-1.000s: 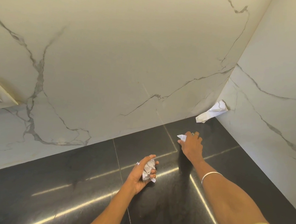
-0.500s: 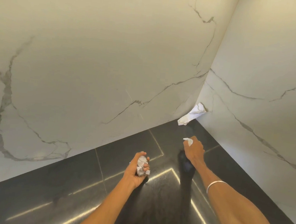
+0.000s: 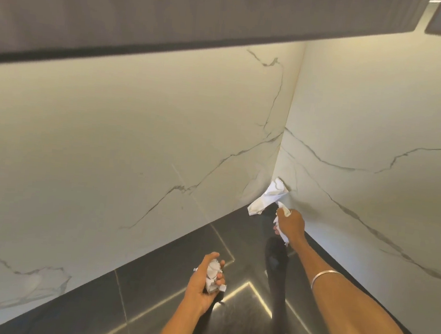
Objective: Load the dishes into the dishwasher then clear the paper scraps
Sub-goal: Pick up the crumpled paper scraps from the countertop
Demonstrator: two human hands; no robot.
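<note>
My left hand (image 3: 204,282) is curled around a crumpled wad of paper scraps (image 3: 213,272), palm up, fingers wrapped over the front, thumb on top; bits of white stick out at both sides of the fist. It hovers above the dark glossy countertop (image 3: 152,303), near the back wall. My right hand (image 3: 289,223) is reached out toward the corner, fingers closed on a small white scrap (image 3: 281,228) that shows above and below the fist; a thin bangle (image 3: 326,276) sits on that forearm. Just beyond the right hand, a larger crumpled paper piece (image 3: 267,198) is wedged in the corner where the two white marble walls (image 3: 135,145) meet the counter, leaning up against them; can't tell if my fingers touch it. Light strips reflect in the counter. A dark cabinet underside (image 3: 175,9) runs overhead.
</note>
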